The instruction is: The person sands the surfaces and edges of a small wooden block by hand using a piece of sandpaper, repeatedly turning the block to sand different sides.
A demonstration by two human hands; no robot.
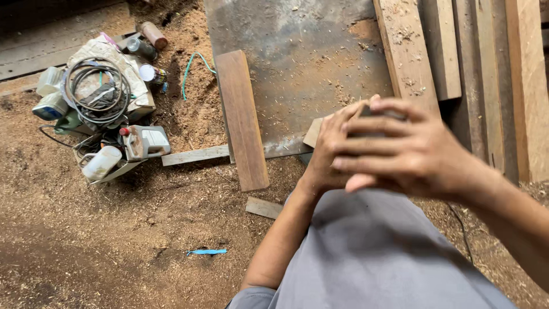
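Grey cloth (377,257) below hands clasping a dark flat block (374,111)

The floor (114,240) was tan and brown, speckled all over with pale sawdust. A reddish-brown plank (242,120) lay across a dull grey metal sheet (303,51) mottled with rusty orange dust. To the right, the stacked boards (486,68) ran from light tan to warm orange-brown, streaked with grain. The coiled cable (97,86) was grey-black, resting on a dirty cream sack (123,60). A white bottle (102,162) and a white-and-grey canister (146,141) with a red cap sat beside it. A turquoise cord (191,66) curled through the sawdust, and a bright blue strip (207,252) (the most vivid thing there) lay lower down. The trousers (372,257) were plain grey. The small object (374,113) between the hands looked dark grey.
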